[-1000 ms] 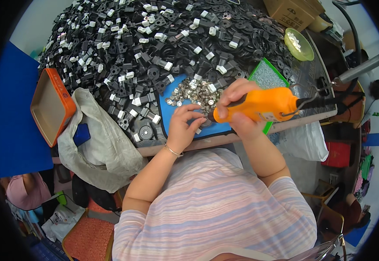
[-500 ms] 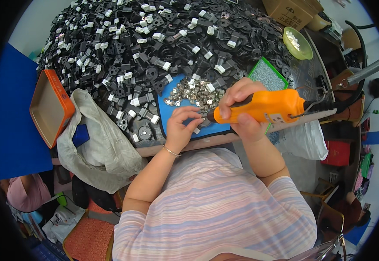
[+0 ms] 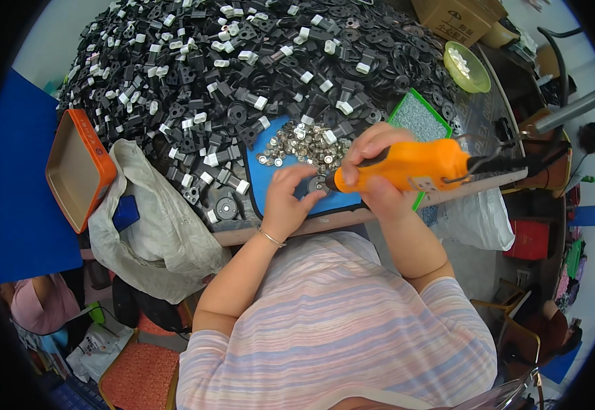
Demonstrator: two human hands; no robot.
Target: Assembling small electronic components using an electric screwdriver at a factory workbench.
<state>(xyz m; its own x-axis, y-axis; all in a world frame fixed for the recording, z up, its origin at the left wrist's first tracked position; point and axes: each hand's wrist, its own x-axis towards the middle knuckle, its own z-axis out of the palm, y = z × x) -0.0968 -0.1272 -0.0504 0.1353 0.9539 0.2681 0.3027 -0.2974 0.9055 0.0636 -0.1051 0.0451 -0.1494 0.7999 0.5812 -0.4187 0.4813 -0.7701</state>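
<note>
My right hand [image 3: 378, 179] is wrapped round an orange electric screwdriver [image 3: 424, 164], which lies almost level with its dark tip pointing left. Just beyond that tip, a black round plastic part [image 3: 319, 184] rests on the blue mat [image 3: 260, 179]. Thumb and fingers of my left hand [image 3: 289, 198] grip this part from its left side. Where the tip meets the part is too small to make out. Small silvery metal pieces [image 3: 304, 147] are heaped on the mat just past my hands.
A large pile of black plastic parts with white ends [image 3: 229, 75] covers the table. At right are a green tray of small screws [image 3: 420, 119] and a yellow-green bowl [image 3: 467, 68]. An orange box [image 3: 79, 171] and a whitish sack [image 3: 154, 225] stand left. Two people sit farther off.
My left fingers have gone from a pinch near the screwdriver tip to a wider grip on the round part. The screwdriver's rear end has shifted slightly left, its cable with it.
</note>
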